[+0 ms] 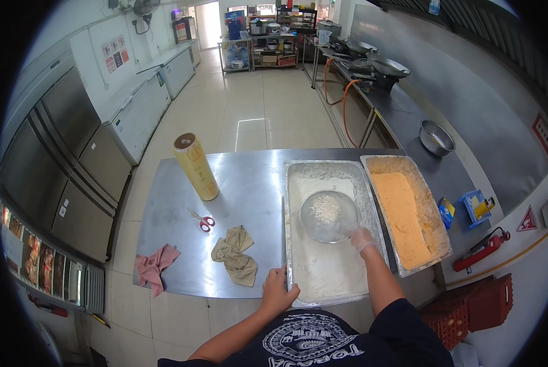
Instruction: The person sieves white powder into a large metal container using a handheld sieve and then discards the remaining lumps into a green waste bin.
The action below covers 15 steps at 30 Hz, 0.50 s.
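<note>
My right hand (362, 239), in a clear disposable glove, holds the near right rim of a round mesh sieve (308, 220). Pale lumps (326, 209) lie in the middle of the mesh. The sieve is over a deep metal tray (288, 183) that holds white flour (324, 270). My bare left hand (279, 289) grips the tray's near left rim, thumb over the edge. Right of this tray stands a second metal tray (427, 202) with orange powder (400, 215).
On the steel table (187, 270) are a roll of plastic wrap (196, 167), red-handled scissors (205, 224), an olive cloth (237, 257) and a pink cloth (154, 268). A steel bowl (437, 137) and a blue basket (476, 208) stand on the side counter.
</note>
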Each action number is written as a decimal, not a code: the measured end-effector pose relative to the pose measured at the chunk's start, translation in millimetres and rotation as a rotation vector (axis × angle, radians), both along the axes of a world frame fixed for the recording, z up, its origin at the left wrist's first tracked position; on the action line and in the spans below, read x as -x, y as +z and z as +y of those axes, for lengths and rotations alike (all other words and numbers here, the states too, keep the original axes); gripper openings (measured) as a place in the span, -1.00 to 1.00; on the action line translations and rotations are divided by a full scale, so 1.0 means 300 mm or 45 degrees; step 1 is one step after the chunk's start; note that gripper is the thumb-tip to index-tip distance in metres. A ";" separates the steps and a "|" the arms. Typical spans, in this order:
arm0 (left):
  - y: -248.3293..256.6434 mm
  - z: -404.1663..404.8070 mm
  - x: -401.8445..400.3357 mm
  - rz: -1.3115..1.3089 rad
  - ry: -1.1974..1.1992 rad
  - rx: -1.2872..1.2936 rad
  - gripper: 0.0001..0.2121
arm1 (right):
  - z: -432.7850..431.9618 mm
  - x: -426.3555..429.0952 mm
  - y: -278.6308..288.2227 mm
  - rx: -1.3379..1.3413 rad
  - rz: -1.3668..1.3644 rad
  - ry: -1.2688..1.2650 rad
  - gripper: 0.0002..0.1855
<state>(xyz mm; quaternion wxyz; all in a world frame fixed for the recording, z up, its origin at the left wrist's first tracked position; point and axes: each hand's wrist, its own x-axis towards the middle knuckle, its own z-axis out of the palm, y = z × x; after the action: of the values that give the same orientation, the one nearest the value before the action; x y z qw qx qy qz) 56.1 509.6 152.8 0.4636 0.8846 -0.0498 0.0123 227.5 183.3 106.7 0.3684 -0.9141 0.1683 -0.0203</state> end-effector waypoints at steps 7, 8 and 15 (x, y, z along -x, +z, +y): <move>-0.007 -0.002 0.002 0.023 -0.031 -0.014 -0.32 | -0.004 0.029 0.031 0.107 0.090 -0.031 -0.59; -0.010 -0.005 0.005 0.026 -0.032 -0.010 -0.32 | -0.008 0.036 0.027 0.111 0.094 -0.032 -0.59; -0.002 -0.003 -0.003 0.018 -0.062 -0.035 -0.30 | -0.019 0.047 0.028 0.021 0.144 0.033 -0.59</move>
<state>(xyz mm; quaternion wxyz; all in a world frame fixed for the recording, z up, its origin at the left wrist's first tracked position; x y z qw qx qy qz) 57.1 508.6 152.3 0.4519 0.8894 -0.0681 -0.0061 213.5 177.5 115.0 0.3511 -0.9188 0.1768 0.0346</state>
